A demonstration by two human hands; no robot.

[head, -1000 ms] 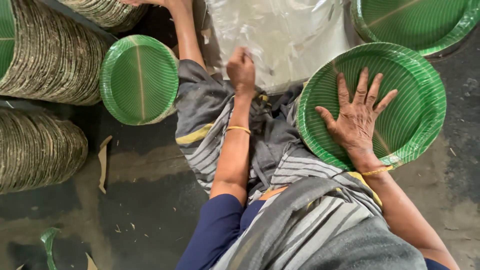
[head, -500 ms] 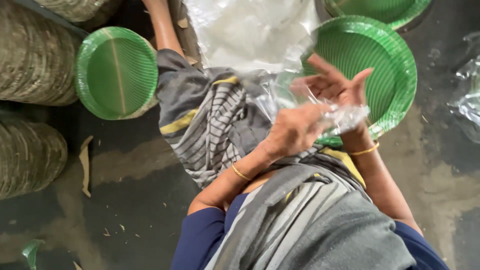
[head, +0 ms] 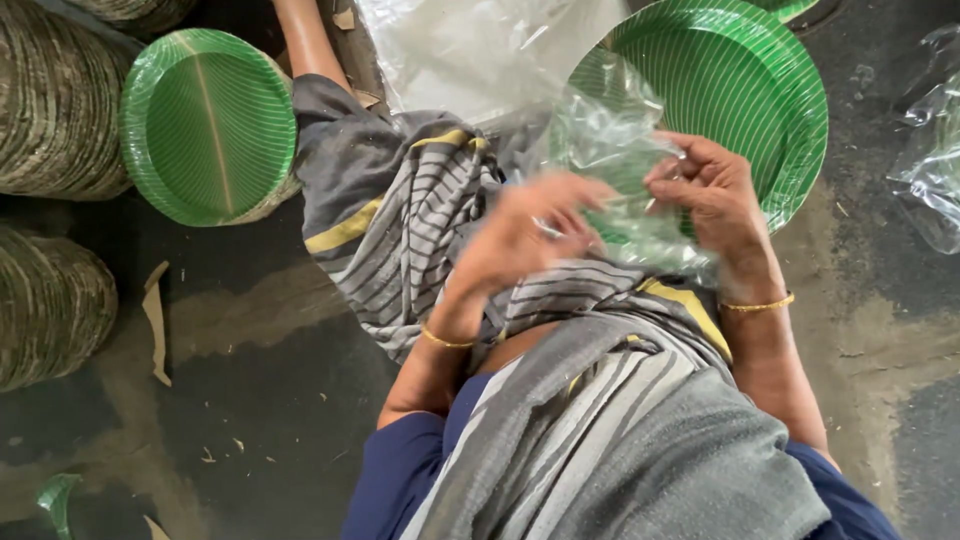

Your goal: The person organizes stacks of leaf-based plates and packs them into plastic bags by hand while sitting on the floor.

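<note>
My left hand and my right hand are raised over my lap, both gripping a crumpled clear plastic bag between them. The left hand is blurred. Behind the bag, a round green striped paper plate lies at my right side, partly hidden by the bag and my right hand. My lap is covered in grey striped cloth. A gold bangle sits on each wrist.
A second green plate tops a stack at the left. Tall stacks of plates lying on their sides fill the far left. A pile of clear plastic sheets lies ahead, another bag at the right. Dark floor with paper scraps.
My right hand has left the green plate, and my left hand has pulled a clear bag from the pile. Both hands now hold the bag above my lap.
</note>
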